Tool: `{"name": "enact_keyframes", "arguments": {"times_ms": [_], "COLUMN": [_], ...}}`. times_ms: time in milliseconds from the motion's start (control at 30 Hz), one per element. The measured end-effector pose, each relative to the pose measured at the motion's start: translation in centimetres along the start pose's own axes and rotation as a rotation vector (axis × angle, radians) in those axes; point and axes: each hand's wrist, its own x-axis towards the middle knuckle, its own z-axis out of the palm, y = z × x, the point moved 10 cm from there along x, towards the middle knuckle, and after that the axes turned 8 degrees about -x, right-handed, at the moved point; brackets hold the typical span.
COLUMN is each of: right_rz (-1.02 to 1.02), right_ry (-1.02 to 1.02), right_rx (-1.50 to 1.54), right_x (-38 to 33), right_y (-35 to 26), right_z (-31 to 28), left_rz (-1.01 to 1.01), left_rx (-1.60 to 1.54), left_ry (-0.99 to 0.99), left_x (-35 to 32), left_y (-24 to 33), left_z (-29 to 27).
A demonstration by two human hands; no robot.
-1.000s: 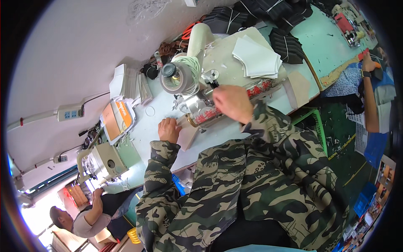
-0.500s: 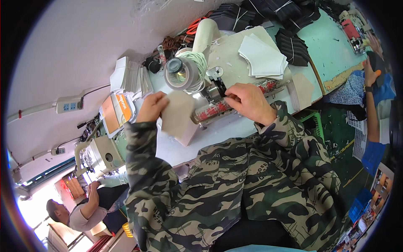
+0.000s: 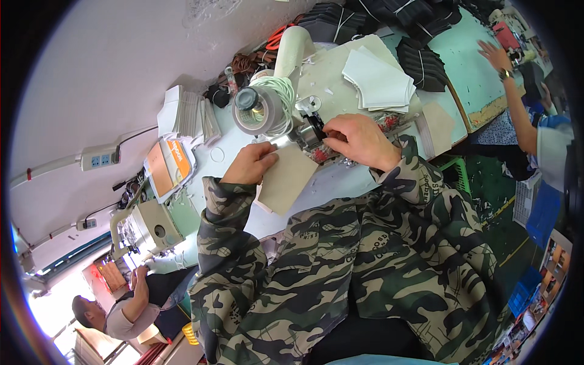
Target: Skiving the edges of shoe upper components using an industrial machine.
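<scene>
A beige, flat cut piece (image 3: 291, 177) is pinched by its upper left edge in my left hand (image 3: 251, 163). It lies just in front of the machine's head, slanting across the worktable. My right hand (image 3: 360, 141) is closed, thumb and fingers drawn together at the black and silver machine part (image 3: 313, 129); anything between the fingertips is hidden. Close behind my hands stands the machine's round grey housing (image 3: 248, 100), with pale green cord (image 3: 283, 100) coiled round it.
White cut sheets (image 3: 378, 79) are stacked at the back right. Another stack of pale pieces (image 3: 185, 115) leans by the wall on the left. Bundled black pieces (image 3: 420, 64) lie farther back. One co-worker (image 3: 125, 313) sits at far left; another's hand (image 3: 496, 56) rests over the green table.
My left hand has moved right with the beige piece, bringing it to the machine head. My right hand stays nearly in place. The right-hand co-worker's hand has reached forward over the table.
</scene>
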Motion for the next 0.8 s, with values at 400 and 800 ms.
{"name": "enact_keyframes", "arguments": {"times_ms": [400,800], "right_rz": [-0.073,0.062], "right_ry": [-0.337,-0.39], "right_rx": [-0.279,0.106], "right_x": [2.5,-1.7], "right_y": [-0.6,-0.5], "right_z": [2.4,5.9], "left_rz": [0.205,0.069], "left_rx": [0.191,-0.221], "left_ry": [0.028,-0.328], "left_x": [0.9,2.8], "left_y": [5.8,-1.4], "left_z": [2.1,0.9]}}
